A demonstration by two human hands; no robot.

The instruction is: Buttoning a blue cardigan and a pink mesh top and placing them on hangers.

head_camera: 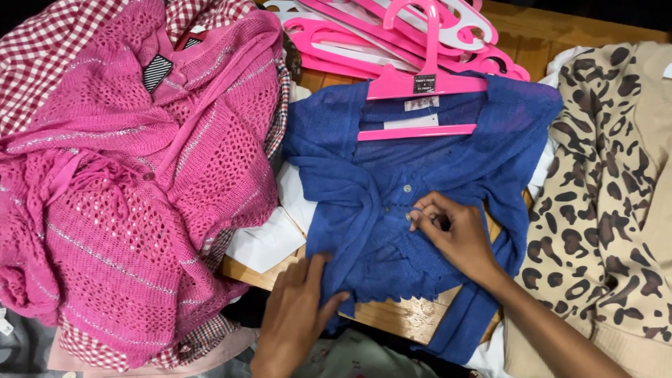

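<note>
A blue knit cardigan (364,189) lies on a wooden table (392,315), hung on a pink plastic hanger (425,84). My right hand (455,234) pinches a small button and the fabric at the cardigan's front, fingers closed on it. My left hand (297,315) presses flat on the cardigan's lower left hem, thumb spread out across the cloth.
A pink open-knit sweater (126,175) lies in a heap at left over red checked cloth (42,49). A leopard-print garment (602,182) covers the right side. More pink hangers (392,35) are stacked at the back. White paper (266,241) sticks out under the cardigan.
</note>
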